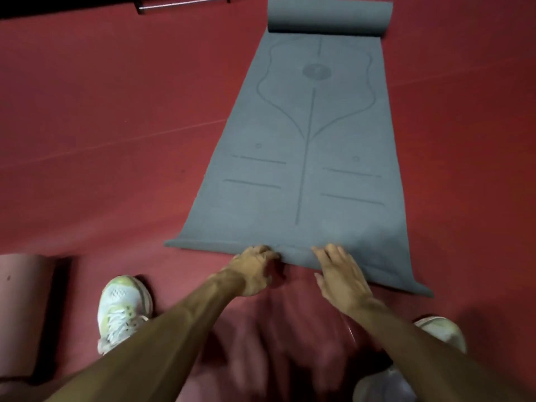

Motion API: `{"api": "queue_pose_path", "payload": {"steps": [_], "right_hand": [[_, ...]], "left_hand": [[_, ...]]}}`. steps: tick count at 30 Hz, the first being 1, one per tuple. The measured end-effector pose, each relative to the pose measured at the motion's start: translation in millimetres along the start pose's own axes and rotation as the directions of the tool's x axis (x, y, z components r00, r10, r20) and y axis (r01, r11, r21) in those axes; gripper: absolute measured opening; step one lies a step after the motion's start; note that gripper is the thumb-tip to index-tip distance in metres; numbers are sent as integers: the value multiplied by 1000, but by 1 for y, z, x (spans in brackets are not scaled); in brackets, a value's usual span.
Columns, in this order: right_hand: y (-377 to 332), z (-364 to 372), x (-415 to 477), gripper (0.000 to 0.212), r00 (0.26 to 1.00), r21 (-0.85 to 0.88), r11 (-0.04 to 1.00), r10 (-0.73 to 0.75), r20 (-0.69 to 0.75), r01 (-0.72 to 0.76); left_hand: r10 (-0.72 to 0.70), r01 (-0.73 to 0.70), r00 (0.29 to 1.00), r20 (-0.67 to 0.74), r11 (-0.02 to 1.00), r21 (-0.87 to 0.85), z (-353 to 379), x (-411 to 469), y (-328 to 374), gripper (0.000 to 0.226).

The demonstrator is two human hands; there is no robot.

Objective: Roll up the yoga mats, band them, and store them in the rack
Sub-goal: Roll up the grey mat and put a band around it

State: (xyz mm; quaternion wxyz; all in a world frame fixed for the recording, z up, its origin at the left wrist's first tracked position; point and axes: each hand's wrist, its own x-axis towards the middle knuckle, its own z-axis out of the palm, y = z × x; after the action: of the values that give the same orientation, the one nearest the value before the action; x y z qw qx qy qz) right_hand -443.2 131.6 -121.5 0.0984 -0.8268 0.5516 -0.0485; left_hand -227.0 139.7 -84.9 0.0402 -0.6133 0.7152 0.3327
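Left fingers (268,252) curled tight, knuckles up, gripping the near short edge of the grey yoga mat (304,175). Right fingers (333,252) loosely straight, slightly spread, lying flat on top of the same edge with the tips pointing away from the person, not wrapped round anything. Left hand (253,271) sits at the edge left of the mat's centre line with its heel over the floor. Right hand (342,277) sits just beside it to the right, palm down on the mat surface. Small gap between the two hands. Both forearms bare, reaching in from the bottom of the view. A thin raised lip runs along the near edge by the left fingers. The mat lies flat on the red floor (116,111), running away from the person, printed alignment lines facing up. Its far end is a rolled section (329,15) resting on the floor. White sneaker (123,309) left of the left arm, second white sneaker (443,329) at the right, partly hidden by the right arm. Pink rolled mat (23,288) lies at the far left, well apart from the grey one. Dark metal bar (182,0) at the top left edge. Bottom centre too blurred to read.
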Motion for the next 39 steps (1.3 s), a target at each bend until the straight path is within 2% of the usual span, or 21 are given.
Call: {"api": "queue_pose_path", "payload": {"steps": [3, 7, 9, 13, 18, 21, 23, 31, 35, 39], "right_hand": [[-5, 15, -6, 74, 1000, 12, 1000, -5, -8, 5], [-4, 31, 6, 74, 999, 7, 1000, 28, -32, -28], [-2, 36, 17, 72, 997, -2, 998, 61, -41, -62], [1, 44, 36, 70, 993, -11, 996, 86, -79, -87], [7, 64, 48, 63, 990, -69, 989, 123, -73, -128], [17, 79, 48, 50, 988, -94, 989, 104, -113, -115], [20, 86, 48, 51, 986, -94, 988, 107, -127, -119], [22, 90, 43, 50, 994, 53, 995, 87, -67, -84], [19, 84, 40, 42, 990, 117, 983, 141, 0, -140], [10, 75, 30, 34, 981, 147, 974, 155, 116, -171]], "left_hand": [[-4, 8, 999, -50, 997, 78, 8, 11, -7, 70], [3, 8, 999, -48, 974, 227, 10, 21, -14, 82], [-9, 32, 996, -90, 967, 255, 11, 30, -16, 84], [-8, 38, 987, -160, 981, 188, 10, 50, -22, 76], [19, 1, 996, -92, 976, 217, 18, 81, -37, 69], [22, -3, 997, -70, 965, 262, 23, 99, -42, 64], [17, 1, 998, -62, 958, 288, 25, 108, -43, 62], [31, -25, 999, -12, 944, 330, 32, 103, -52, 66], [35, -32, 999, -3, 942, 334, 39, 89, -51, 54], [23, -47, 997, 77, 946, 320, 38, 77, -46, 43]]}}
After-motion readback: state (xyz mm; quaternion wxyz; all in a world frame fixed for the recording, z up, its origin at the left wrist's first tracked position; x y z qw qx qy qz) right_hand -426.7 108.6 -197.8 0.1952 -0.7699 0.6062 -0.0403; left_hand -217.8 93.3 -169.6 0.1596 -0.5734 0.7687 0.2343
